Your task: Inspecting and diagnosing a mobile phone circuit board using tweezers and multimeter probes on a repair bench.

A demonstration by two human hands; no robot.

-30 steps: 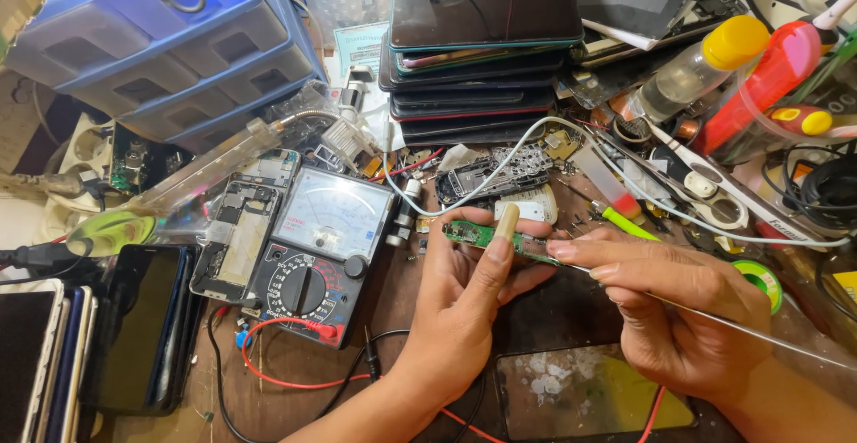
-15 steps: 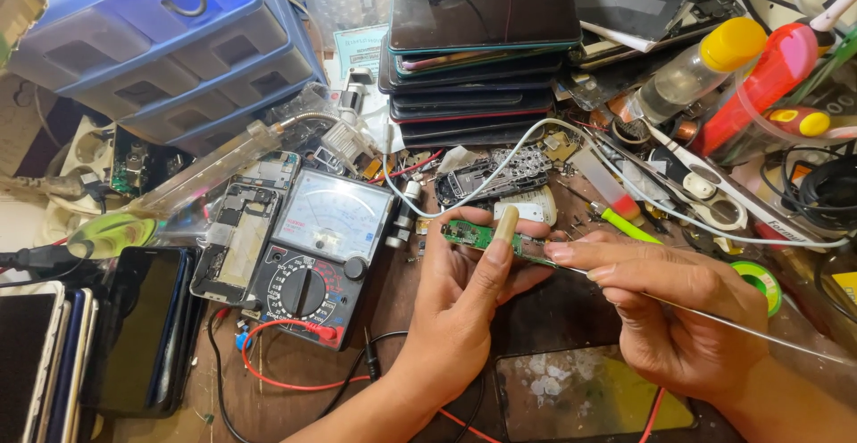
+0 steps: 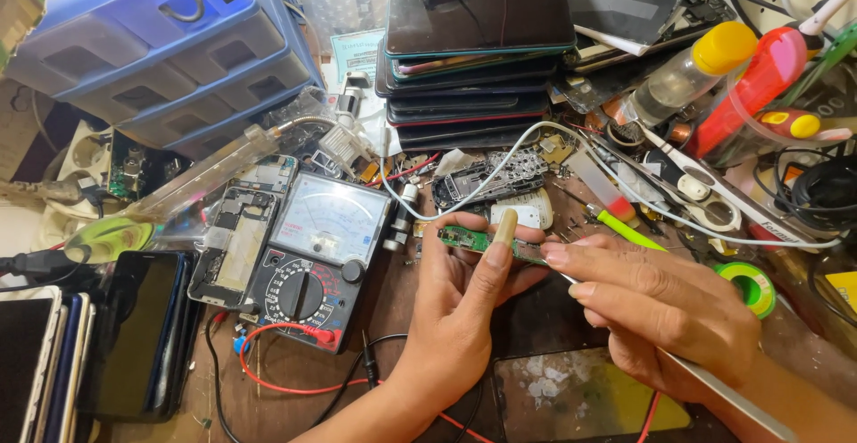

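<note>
Head view — green circuit board [image 3: 470, 239] between left fingers [image 3: 496, 255].

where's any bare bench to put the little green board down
Bare wood shows only below the multimeter, around its red lead, left of the left hand. Behind the green board, parts and stacked phones crowd everything.

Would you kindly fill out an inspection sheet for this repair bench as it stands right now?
Surface: brown bench, crowded.
Job's things: small green circuit board pinched in left hand; thin metal tool held in right hand, tip near the board.
Clutter: analog multimeter, stack of phones, bottles, green tape roll.
Grippers: both hands closed on their items.
Cables: red lead, white cable.
Surroundings: blue drawer unit.
</note>
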